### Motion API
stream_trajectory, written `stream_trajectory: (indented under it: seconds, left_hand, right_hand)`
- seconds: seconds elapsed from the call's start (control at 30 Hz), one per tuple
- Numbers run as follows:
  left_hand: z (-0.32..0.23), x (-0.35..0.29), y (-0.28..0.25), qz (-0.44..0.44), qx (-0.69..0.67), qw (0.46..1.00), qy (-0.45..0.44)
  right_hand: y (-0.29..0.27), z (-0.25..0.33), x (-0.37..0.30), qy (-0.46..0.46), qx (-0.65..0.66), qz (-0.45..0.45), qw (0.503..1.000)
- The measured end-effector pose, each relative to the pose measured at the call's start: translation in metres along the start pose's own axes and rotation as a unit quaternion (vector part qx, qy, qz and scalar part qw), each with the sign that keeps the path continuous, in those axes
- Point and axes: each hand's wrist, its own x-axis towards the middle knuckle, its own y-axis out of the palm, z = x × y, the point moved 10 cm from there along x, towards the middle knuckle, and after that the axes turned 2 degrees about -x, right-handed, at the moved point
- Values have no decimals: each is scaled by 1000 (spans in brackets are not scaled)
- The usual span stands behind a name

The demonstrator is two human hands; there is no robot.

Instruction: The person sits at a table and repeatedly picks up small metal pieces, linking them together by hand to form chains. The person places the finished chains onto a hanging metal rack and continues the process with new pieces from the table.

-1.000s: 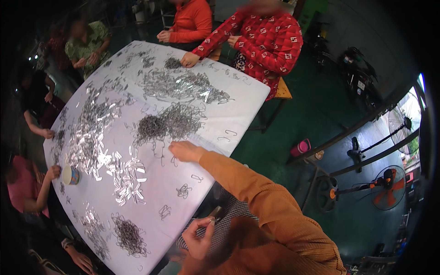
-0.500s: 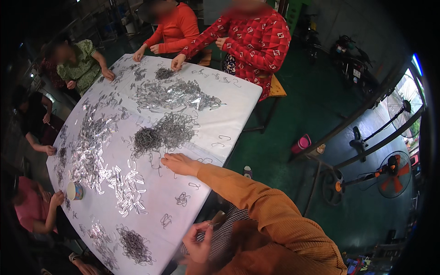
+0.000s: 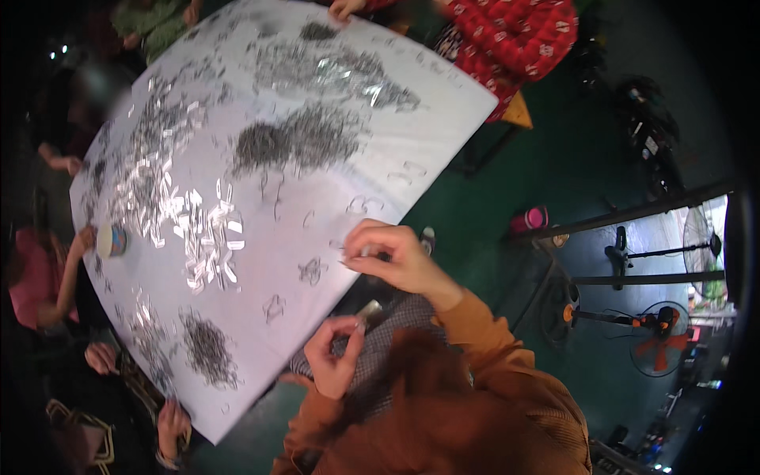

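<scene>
The right hand [image 3: 400,257] is raised over the near right edge of the wide, pale-topped desk [image 3: 253,336], its arm coming up from below in a rust-brown corduroy sleeve [image 3: 495,340]. Its wrist is bent so that the fingers point left; thumb and forefinger are curled close together, and whether anything thin is between them I cannot tell. The left hand [image 3: 332,356] is lower, in front of the body and just off the desk's edge, palm turned inward, thumb and forefinger bent toward each other with a narrow gap behind the tips. One small, shiny, brownish metallic piece [image 3: 370,309] shows at those fingertips; whether they grip it I cannot tell.

The grey bent-wire hooks lie on the desk in three clear heaps: one large, two-lobed heap [image 3: 301,141] near the middle, one small dark heap [image 3: 318,31] at the far side and one oval heap [image 3: 207,348] at the near left. Two small wire clusters, an upper one [image 3: 311,271] and a lower one [image 3: 274,308], lie near the edge by the hands. Shiny flat strips [image 3: 210,241] are spread in several patches, too many to count. One pale round cup [image 3: 119,241] stands at the left edge, beside a co-worker's hand [image 3: 85,239].
</scene>
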Motion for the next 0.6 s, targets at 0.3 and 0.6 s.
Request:
stream_trajectory:
  seconds: [0.3,0.6]
  left_hand:
    - [13,9,9,7,-62,998,-24]
    - [1,20,18,-5,-58,998,-2]
  right_hand:
    - [17,-22,-73,95,54,82,991]
    - [6,-19,-62,76,25,52,995]
